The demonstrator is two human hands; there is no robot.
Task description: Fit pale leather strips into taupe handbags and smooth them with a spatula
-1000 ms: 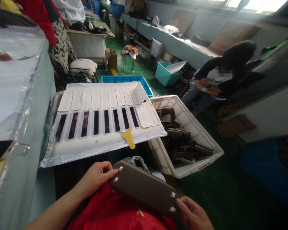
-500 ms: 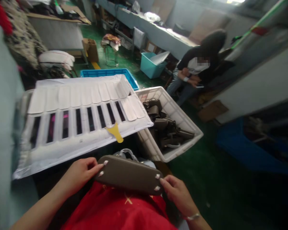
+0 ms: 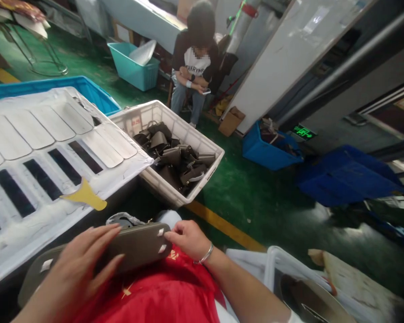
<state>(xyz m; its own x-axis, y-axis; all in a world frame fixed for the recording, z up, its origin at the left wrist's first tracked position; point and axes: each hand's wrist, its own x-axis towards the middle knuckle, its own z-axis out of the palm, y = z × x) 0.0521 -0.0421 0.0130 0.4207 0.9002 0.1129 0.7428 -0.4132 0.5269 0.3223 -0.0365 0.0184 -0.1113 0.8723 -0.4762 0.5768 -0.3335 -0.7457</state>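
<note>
An olive-brown handbag (image 3: 139, 246) lies across my lap on the red apron (image 3: 161, 287), its long flat base turned up toward me. Small white pieces sit at the base's corners, and clear wrapping shows around a handle behind it. My left hand (image 3: 84, 260) rests over the middle and left of the base, fingers stretched out and thumb apart, hiding part of it. At the other end, my right hand (image 3: 190, 240) pinches the bag's edge beside two white pieces.
At left, a white-covered board (image 3: 47, 168) carries white oblong pieces and a yellow Y-shaped piece (image 3: 85, 195). A white crate (image 3: 204, 180) beyond holds several brown bags (image 3: 175, 157). Another crate (image 3: 272, 269) stands low at right. A person (image 3: 195, 67) sits further back near blue bins (image 3: 269, 152).
My view has swung right. The bag's left end has tilted down, and my left hand has gone from pinching its left end to lying over the base. My right hand still pinches the right end.
</note>
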